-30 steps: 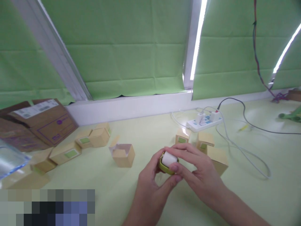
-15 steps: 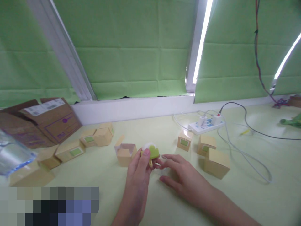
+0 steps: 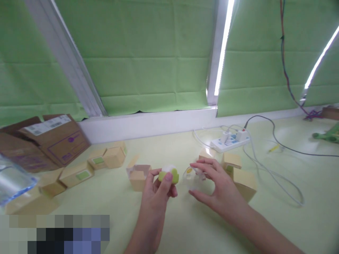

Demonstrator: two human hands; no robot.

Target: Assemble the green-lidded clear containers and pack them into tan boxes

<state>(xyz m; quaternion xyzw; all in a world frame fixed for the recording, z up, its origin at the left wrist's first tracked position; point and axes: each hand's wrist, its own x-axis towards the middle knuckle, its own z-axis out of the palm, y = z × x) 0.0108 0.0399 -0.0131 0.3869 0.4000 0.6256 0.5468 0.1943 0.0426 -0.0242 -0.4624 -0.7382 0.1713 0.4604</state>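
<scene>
My left hand (image 3: 159, 187) pinches a small green-and-white object (image 3: 172, 176) with a scalloped edge, the thumb pressed on its front. To the right, my right hand (image 3: 217, 183) curves with thumb and fingers well apart around a clear plastic piece (image 3: 189, 180), seemingly a thin wrapper or cover, with a yellow spot on it. Its exact shape is hard to make out, and the fingers hide part of it. Just behind my left hand stands a small cardboard box (image 3: 139, 178) with its flap up.
Several small tan boxes with green labels sit at left, including one box (image 3: 76, 174), and at right, including another box (image 3: 245, 183). A large carton (image 3: 66, 144) stands back left. At back right are a power strip (image 3: 230, 141), cables and a green object (image 3: 327, 134).
My right hand has drawn away to the right with the clear plastic piece, which now shows between its fingers. My left hand has turned the green-and-white object. The view has shifted slightly.
</scene>
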